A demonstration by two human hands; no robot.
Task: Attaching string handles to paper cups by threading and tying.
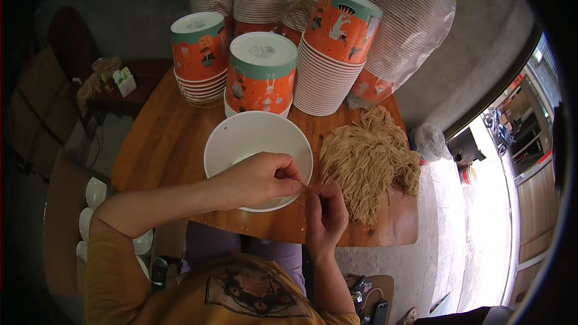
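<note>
Left hand: I see my left hand (265,177) over the near rim of the white bowl (229,138). Its thumb and first finger are pressed together on a thin noodle strand (303,191).

Right hand: My right hand (325,213) sits at 5 o'clock from the bowl, just past its rim. Its fingertips are pinched on the same strand, touching my left fingertips.

Strand: It is very thin and short, stretched between both pinches at the bowl's edge. I can hardly see it.

Noodle pile: The big heap of dry tan noodles (368,162) lies on the wooden table (156,144) at 3 o'clock from the bowl, just beside it.

Bowl: It looks empty inside, as far as I can see past my hand.

Cups: Stacks of orange paper cups (262,72) stand upside down at 12 o'clock, close behind the bowl. More stacks in a plastic bag (415,24) lean at 1 o'clock.

What could go wrong: I think the strand may snap if my hands pull apart too hard. It could slip out and drop on the table, since the pinch is right at the rim. My left wrist rests over the bowl, so a bump could tip it. The pile sits near the table edge at 4 o'clock, so a push could spill noodles off.
</note>
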